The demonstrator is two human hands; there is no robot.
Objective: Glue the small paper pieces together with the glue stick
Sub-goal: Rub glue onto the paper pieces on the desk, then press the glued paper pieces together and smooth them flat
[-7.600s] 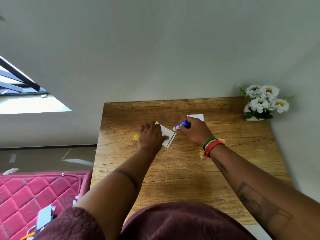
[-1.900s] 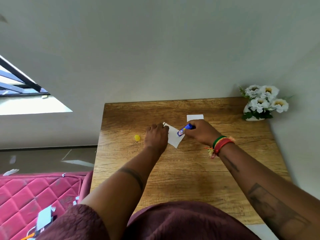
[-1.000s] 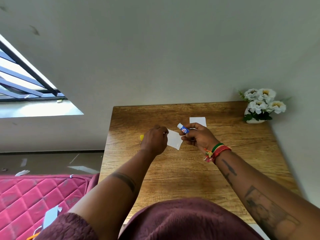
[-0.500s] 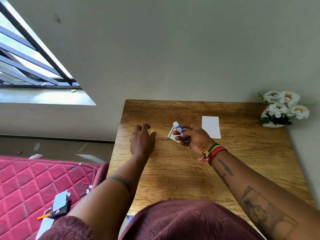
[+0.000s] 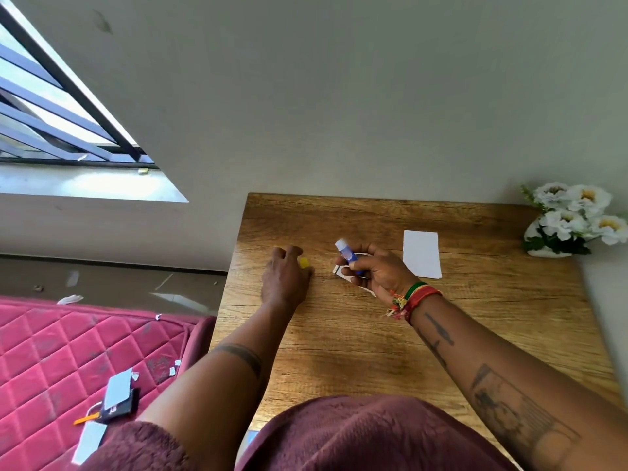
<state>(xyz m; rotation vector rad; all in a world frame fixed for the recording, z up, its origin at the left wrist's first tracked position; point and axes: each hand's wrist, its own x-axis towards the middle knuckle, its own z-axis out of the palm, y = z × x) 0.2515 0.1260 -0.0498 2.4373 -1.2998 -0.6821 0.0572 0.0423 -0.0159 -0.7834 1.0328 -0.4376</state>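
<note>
Capping step: right hand (image 5: 380,271) gripping uncapped blue glue stick (image 5: 347,254), left hand (image 5: 285,278) fingers closing on small yellow cap (image 5: 304,263); next, recapping.

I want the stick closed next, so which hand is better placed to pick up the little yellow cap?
Left. The left hand is already at the small yellow cap, fingers touching it. The right hand is busy gripping the blue glue stick, farther from the cap.

Right hand (image 5: 380,270) covering most of folded paper piece (image 5: 339,270); left hand (image 5: 285,277) hiding part of yellow cap (image 5: 304,262); frame edge cutting off flowers (image 5: 577,220).
</note>
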